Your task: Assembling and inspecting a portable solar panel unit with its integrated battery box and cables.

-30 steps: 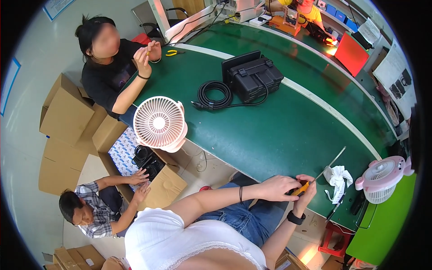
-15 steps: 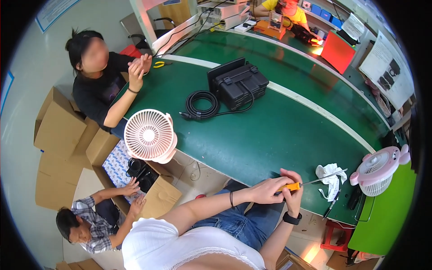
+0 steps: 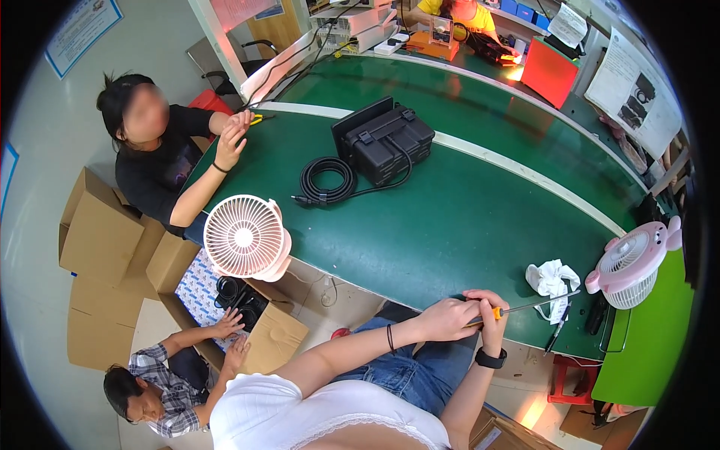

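A screwdriver with an orange-yellow handle (image 3: 497, 313) is held between my hands near the table's front edge, its long metal shaft pointing right. My left hand (image 3: 448, 320) is closed around the rear of the handle. Wrapped about the front of the handle is my right hand (image 3: 489, 319), a dark watch on its wrist. Just beyond the shaft lies a crumpled white tissue (image 3: 550, 279), with a black pen (image 3: 557, 330) beside it. Farther off on the green table stands a black box-shaped device (image 3: 386, 142), its coiled black cable (image 3: 328, 180) lying to its left.
A pink fan (image 3: 246, 236) stands at the table's left edge, another pink fan (image 3: 634, 262) at the right. One person sits at the far left; another works over an open carton (image 3: 277, 330) below. Yellow pliers (image 3: 257, 119) lie near the seated person's hands. A third person is at the back.
The whole view has shifted slightly. My hands still grip the screwdriver, with my right fingers now farther over its handle. The seated person's hands have lowered toward the pliers.
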Available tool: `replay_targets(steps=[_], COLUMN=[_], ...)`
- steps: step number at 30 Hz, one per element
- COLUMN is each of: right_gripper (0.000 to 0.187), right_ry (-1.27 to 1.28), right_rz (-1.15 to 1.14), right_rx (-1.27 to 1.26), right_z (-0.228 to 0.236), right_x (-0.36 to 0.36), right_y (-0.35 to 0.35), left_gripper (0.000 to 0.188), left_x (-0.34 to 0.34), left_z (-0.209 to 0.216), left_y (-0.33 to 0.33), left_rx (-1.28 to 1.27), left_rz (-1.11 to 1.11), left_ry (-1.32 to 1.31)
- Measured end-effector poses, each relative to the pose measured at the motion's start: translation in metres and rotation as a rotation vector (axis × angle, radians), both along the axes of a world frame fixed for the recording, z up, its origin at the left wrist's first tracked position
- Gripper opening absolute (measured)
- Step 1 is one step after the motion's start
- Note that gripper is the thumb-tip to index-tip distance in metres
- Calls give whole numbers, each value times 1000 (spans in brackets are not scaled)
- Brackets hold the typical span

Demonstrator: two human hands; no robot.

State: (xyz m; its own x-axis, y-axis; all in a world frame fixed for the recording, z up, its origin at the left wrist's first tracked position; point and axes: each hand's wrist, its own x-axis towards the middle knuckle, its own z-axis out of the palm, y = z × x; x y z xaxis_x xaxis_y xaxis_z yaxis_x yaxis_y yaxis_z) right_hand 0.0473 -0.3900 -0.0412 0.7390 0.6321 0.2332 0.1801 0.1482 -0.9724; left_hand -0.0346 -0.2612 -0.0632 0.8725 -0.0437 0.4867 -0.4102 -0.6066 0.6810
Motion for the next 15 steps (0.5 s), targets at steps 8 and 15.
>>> replay_targets(steps=[8, 15], right_gripper=[29, 24], right_ry=[23, -49], right_rz=[-9, -62], right_rx=[7, -49], right_z=[2, 3], right_x=[-1, 0], right_y=[0, 1], left_gripper=[33, 32], left_x=[-1, -1], left_z=[3, 7], left_y=[-1, -2], left_rx=[14, 7], left_rz=[12, 29], left_ry=[-15, -67])
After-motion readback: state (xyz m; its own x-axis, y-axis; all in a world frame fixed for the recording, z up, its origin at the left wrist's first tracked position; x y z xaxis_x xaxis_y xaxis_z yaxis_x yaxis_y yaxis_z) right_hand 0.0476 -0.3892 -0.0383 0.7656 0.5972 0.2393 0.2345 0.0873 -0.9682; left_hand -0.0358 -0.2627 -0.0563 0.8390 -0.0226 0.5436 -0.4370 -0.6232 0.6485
